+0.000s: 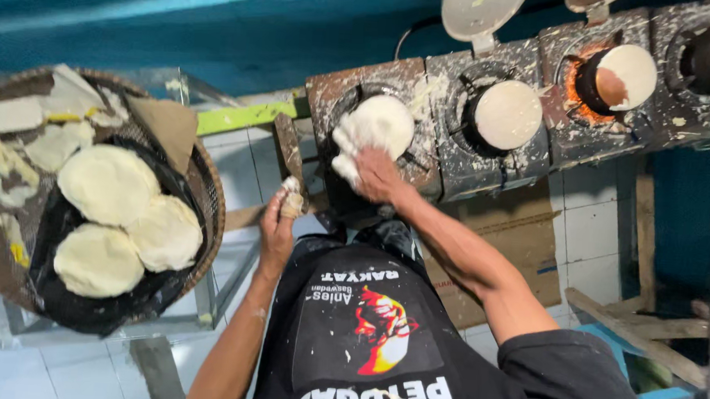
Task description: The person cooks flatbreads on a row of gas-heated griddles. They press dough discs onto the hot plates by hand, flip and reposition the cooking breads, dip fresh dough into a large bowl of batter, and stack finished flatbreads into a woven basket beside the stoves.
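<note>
My right hand [378, 176] is shut on a white wad of cloth [348, 148] and presses it against the round white-coated mould [386, 121] on the leftmost burner. My left hand [276, 229] sits lower and to the left, gripping the white-wrapped handle of a flat brown scraper [287, 148]. The scraper's blade points up beside that burner. My black printed shirt [371, 340] fills the lower middle of the view.
A row of crusted burners [448, 160] runs to the right with round moulds [506, 114], one over an orange glow [579, 94], and raised lids [472, 9]. On the left a woven basket [208, 190] holds three round white cakes [108, 183] and scraps. A cardboard box [526, 226] stands below the burners.
</note>
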